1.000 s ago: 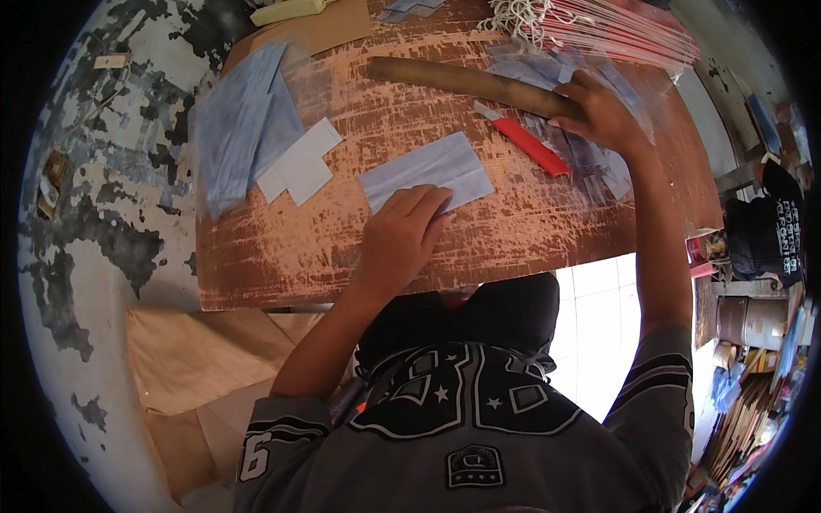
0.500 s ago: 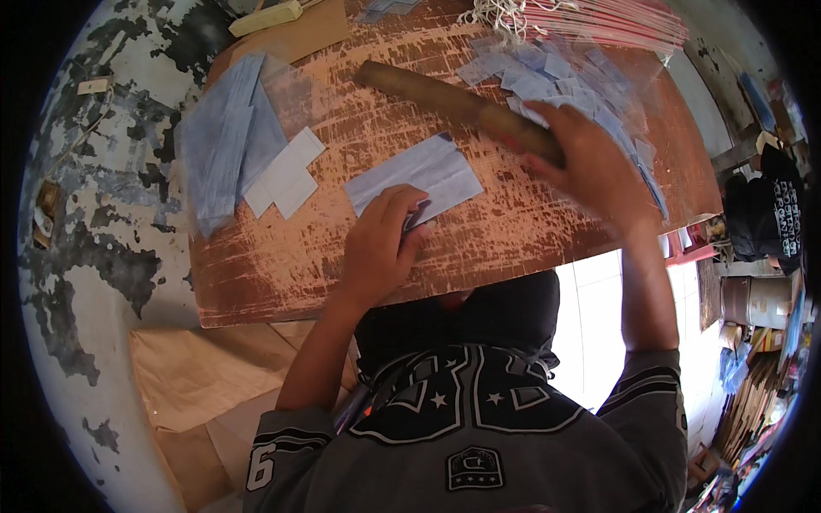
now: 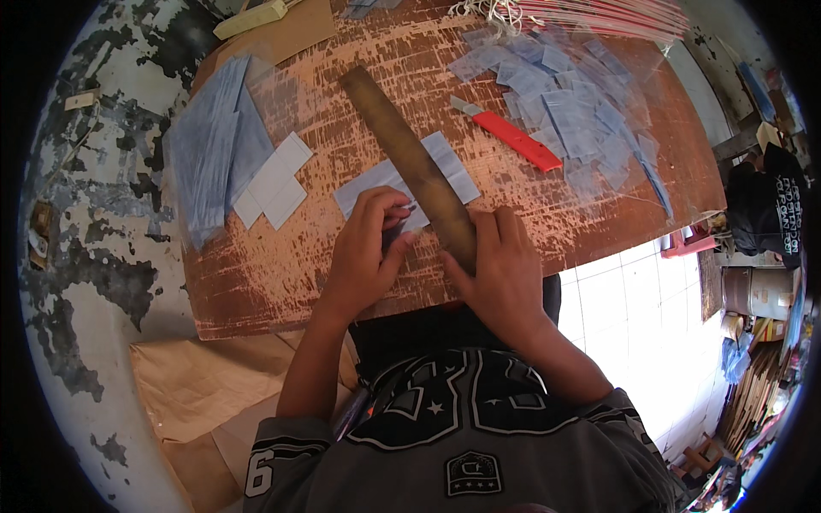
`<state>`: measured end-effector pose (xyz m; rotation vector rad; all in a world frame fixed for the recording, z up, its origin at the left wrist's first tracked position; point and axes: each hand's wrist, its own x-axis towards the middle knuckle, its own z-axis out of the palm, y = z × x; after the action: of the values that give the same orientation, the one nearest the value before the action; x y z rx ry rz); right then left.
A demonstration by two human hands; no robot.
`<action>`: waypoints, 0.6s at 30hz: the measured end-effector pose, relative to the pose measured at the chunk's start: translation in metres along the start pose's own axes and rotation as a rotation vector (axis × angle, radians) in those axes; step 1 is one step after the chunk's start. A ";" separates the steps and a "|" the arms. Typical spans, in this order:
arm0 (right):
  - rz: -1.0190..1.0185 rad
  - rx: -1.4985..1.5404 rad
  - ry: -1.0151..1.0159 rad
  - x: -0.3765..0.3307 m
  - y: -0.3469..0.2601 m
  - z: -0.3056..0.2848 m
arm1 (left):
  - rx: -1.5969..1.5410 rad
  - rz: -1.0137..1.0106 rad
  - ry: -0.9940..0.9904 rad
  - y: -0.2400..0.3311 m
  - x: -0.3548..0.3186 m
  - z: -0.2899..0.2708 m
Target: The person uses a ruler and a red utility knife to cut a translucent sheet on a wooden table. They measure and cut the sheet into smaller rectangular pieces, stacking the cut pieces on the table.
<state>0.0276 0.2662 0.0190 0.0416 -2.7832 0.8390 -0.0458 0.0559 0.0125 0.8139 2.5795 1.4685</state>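
A long, flat brownish strip like a straightedge (image 3: 398, 141) lies slantwise across a small blue-grey plastic sheet (image 3: 449, 158) on the table. My right hand (image 3: 505, 269) grips its near end, thumb on the left side and fingers on the right. My left hand (image 3: 368, 248) rests at the sheet's near left part, fingers curled toward the thumb. A small dark bit shows between them, too hidden to name. To the right of the strip lies a red utility knife (image 3: 517, 139) with its blade end pointing away to the left.
Loose clear plastic pieces (image 3: 569, 107) are heaped at the right. Long bluish plastic sheets (image 3: 209, 145) and a white lined cutout (image 3: 274, 184) lie at the left. Red sticks with white strings (image 3: 590, 19) sit at the far right. The worn tabletop (image 3: 265, 282) ends just before my body.
The strip has come left and nearer with my right hand, swinging round onto the sheet. The red knife, mostly hidden before, is now uncovered. My left hand stays near the sheet.
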 end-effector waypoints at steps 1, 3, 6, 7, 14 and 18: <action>0.009 0.012 -0.009 0.000 0.000 0.001 | 0.005 0.002 -0.003 0.000 0.000 0.000; 0.012 0.029 -0.001 -0.002 -0.001 0.004 | 0.010 0.004 -0.003 -0.001 0.000 0.001; -0.008 0.046 0.034 -0.006 0.001 0.009 | 0.038 0.002 -0.003 -0.001 0.000 0.001; -0.015 0.050 0.037 -0.006 0.002 0.011 | 0.068 -0.001 -0.009 0.000 0.000 0.001; -0.021 0.035 0.047 -0.009 0.002 0.014 | 0.230 0.071 0.045 0.008 -0.001 0.007; -0.030 0.029 0.062 -0.011 0.003 0.015 | 0.211 0.053 0.028 0.018 0.004 0.001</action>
<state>0.0348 0.2600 0.0026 0.0612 -2.7058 0.8580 -0.0417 0.0662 0.0279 0.8966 2.7900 1.2426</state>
